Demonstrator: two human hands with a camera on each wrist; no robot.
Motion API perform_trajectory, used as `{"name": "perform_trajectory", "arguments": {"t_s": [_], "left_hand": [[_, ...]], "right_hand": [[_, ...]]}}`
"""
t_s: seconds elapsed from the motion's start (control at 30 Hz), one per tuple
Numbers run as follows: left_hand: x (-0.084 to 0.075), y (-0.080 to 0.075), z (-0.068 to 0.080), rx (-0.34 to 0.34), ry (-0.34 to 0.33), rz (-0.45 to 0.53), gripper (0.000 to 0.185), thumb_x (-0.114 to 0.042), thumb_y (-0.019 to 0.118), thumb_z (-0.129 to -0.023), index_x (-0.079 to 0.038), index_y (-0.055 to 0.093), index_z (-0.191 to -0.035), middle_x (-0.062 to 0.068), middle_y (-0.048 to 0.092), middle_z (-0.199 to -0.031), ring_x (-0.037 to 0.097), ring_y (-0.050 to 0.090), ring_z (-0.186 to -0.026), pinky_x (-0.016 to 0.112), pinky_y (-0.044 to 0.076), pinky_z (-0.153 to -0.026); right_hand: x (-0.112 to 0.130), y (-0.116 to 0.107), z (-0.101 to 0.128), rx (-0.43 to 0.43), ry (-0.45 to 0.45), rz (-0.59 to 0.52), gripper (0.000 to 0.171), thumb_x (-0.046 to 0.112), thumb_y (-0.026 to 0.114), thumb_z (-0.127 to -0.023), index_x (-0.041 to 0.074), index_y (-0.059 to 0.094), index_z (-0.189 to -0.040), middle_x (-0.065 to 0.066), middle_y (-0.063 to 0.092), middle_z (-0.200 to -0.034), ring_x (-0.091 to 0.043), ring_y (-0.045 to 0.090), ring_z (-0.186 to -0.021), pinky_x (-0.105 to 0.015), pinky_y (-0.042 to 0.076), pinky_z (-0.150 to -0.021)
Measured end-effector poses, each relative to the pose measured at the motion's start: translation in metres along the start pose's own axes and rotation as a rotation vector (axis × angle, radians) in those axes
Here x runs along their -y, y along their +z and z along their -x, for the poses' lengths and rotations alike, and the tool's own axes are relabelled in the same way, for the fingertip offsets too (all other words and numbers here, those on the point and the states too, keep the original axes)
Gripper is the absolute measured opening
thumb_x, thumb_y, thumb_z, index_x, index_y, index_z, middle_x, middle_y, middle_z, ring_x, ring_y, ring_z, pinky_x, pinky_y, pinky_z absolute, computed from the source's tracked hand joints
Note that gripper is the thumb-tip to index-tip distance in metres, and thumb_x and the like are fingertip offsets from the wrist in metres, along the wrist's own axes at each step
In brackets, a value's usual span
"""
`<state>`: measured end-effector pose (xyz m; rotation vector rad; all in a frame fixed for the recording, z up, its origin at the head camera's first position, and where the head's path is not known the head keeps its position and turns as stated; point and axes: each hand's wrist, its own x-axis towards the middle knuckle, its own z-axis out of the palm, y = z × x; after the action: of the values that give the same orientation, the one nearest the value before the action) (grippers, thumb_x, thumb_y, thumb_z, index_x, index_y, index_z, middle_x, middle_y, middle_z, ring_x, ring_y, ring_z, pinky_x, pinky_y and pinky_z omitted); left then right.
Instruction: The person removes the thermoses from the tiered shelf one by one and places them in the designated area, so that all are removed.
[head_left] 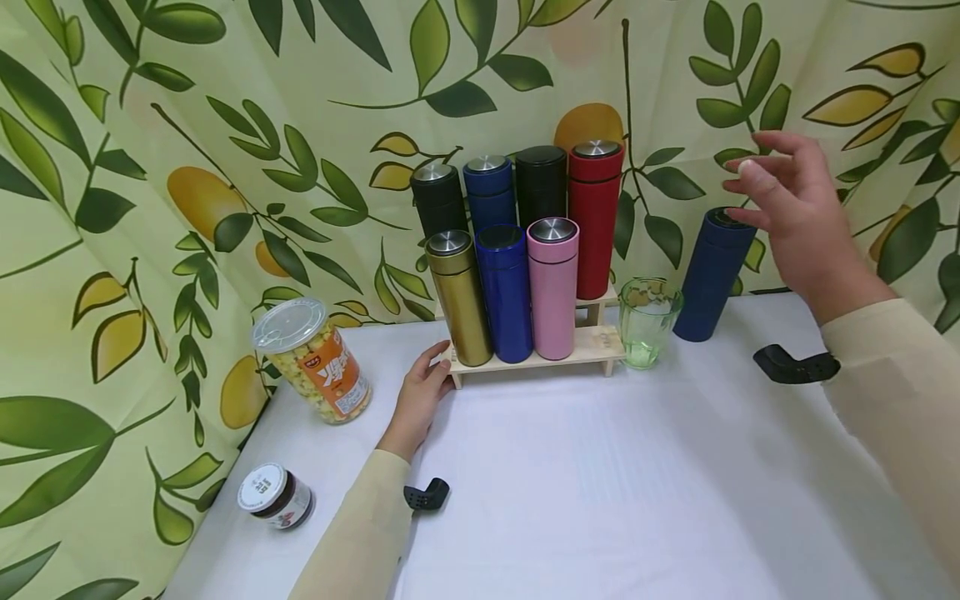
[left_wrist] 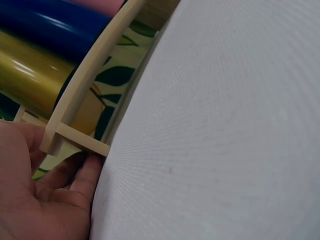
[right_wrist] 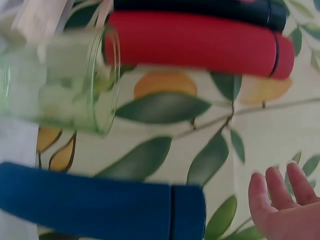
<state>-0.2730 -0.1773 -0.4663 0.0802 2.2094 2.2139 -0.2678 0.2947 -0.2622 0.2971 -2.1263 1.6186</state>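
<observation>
My left hand (head_left: 422,397) holds the left end of a two-tier wooden rack (head_left: 540,360). In the left wrist view, its thumb lies at the shelf's end and the fingers curl below, beside the leg. A gold flask (head_left: 463,304), a shiny blue flask (head_left: 506,300) and a pink flask (head_left: 553,296) stand on the front tier. Behind them are two black flasks, a dark blue flask (head_left: 491,196) and a red flask (head_left: 596,225). My right hand (head_left: 798,212) is raised with spread, slightly bent fingers, holding nothing, near the top of a matte blue flask (head_left: 712,279).
A clear green glass (head_left: 647,329) stands between the rack and the matte blue flask. To the left are a popcorn tub (head_left: 315,362) and a dark jar with a white lid (head_left: 276,497). A leaf-patterned cloth (head_left: 300,167) hangs behind the white table (head_left: 600,500).
</observation>
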Motion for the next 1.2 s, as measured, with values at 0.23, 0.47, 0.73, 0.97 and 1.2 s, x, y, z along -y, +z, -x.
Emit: {"name": "perform_trajectory", "arguments": {"t_s": [0.23,0.47,0.73,0.97,1.2], "left_hand": [[0.001,0.000,-0.001,-0.011,0.004,-0.006,0.046,-0.012,0.053,-0.116,-0.006,0.050,-0.162,0.029,0.055,-0.152,0.036,0.063,-0.131,0.042,0.053,-0.111],[-0.001,-0.001,0.000,-0.017,0.010,-0.027,0.047,-0.013,0.054,-0.116,-0.007,0.051,-0.162,0.029,0.059,-0.148,0.034,0.065,-0.125,0.043,0.054,-0.109],[0.002,-0.001,-0.001,-0.003,0.005,-0.020,0.047,-0.013,0.053,-0.116,-0.007,0.050,-0.162,0.029,0.058,-0.149,0.034,0.065,-0.127,0.042,0.055,-0.109],[0.002,-0.001,-0.001,-0.002,0.003,-0.019,0.047,-0.013,0.052,-0.117,-0.007,0.049,-0.163,0.029,0.057,-0.150,0.036,0.064,-0.129,0.042,0.054,-0.110],[0.002,-0.001,-0.002,-0.006,-0.003,-0.015,0.047,-0.014,0.053,-0.116,-0.009,0.050,-0.163,0.028,0.055,-0.153,0.037,0.061,-0.133,0.043,0.053,-0.111]], "right_hand": [[0.011,0.029,0.006,0.140,-0.048,-0.350,0.058,0.032,0.064,-0.110,0.018,0.040,-0.161,-0.013,0.051,-0.149,-0.029,0.053,-0.137,-0.036,0.045,-0.114],[0.018,0.062,0.012,0.241,-0.021,-0.352,0.060,0.038,0.063,-0.109,0.020,0.040,-0.161,-0.013,0.050,-0.151,-0.033,0.049,-0.140,-0.045,0.044,-0.117],[0.014,0.093,0.017,0.301,-0.016,-0.176,0.061,0.033,0.055,-0.110,0.021,0.034,-0.166,-0.010,0.051,-0.151,-0.034,0.047,-0.142,-0.054,0.047,-0.116],[0.005,0.119,0.018,0.317,0.000,-0.134,0.069,0.030,0.063,-0.107,0.016,0.033,-0.167,-0.014,0.049,-0.154,-0.034,0.047,-0.144,-0.053,0.048,-0.116],[-0.013,0.140,0.022,0.334,0.046,-0.156,0.073,0.029,0.070,-0.105,0.013,0.033,-0.166,-0.016,0.048,-0.154,-0.035,0.050,-0.141,-0.058,0.049,-0.114]]}}
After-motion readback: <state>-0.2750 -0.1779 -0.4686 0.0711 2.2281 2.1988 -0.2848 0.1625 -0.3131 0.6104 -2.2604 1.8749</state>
